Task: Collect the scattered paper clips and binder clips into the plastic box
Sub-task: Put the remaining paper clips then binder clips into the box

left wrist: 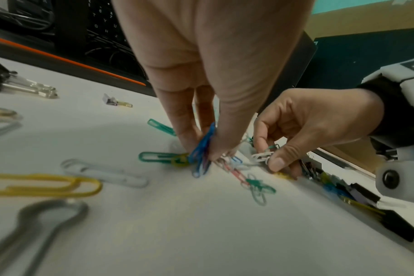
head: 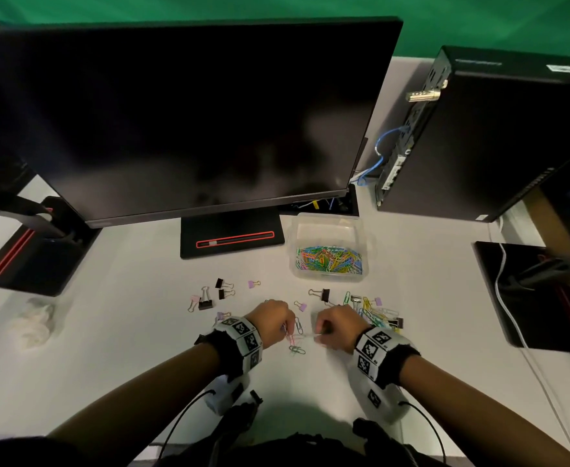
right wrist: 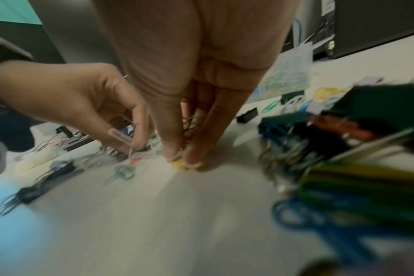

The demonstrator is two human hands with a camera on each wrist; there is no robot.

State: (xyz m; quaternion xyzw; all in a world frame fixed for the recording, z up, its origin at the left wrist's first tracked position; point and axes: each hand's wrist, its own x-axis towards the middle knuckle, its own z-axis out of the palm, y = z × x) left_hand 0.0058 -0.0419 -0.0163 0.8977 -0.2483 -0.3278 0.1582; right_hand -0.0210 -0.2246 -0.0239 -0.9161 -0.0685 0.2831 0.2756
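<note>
Paper clips (head: 376,314) lie in two lots: a loose heap on the table (head: 142,332) just right of the right hand, a few between the hands. Plastic box (head: 330,248) stands open beyond them, near the monitor foot (head: 231,238), already holding a bed of coloured clips, too many to count.

Left hand (head: 271,323): grip closed to a pinch, fingertips (left wrist: 189,143) down on the table, blue paper clips (left wrist: 202,149) caught upright between thumb and finger. Likely gathering several before one trip to the box.

Right hand (head: 339,326): grip also pinched; white paper clips (left wrist: 261,156) are held between thumb and fingers, tips pressing a yellow clip (right wrist: 184,166) to the table, probably to slide it up for lifting.

Binder clips: left cluster (head: 216,293) shows about six, black, pink and purple. One purple (head: 300,306) sits between the hands' far side. One black (head: 322,293) lies near the box; at least three more are mixed in the heap. None visibly in the box.

Loose clips between the hands: roughly five; blur prevents a firm count.

Left of the table lies a crumpled white wad (head: 37,323).
</note>
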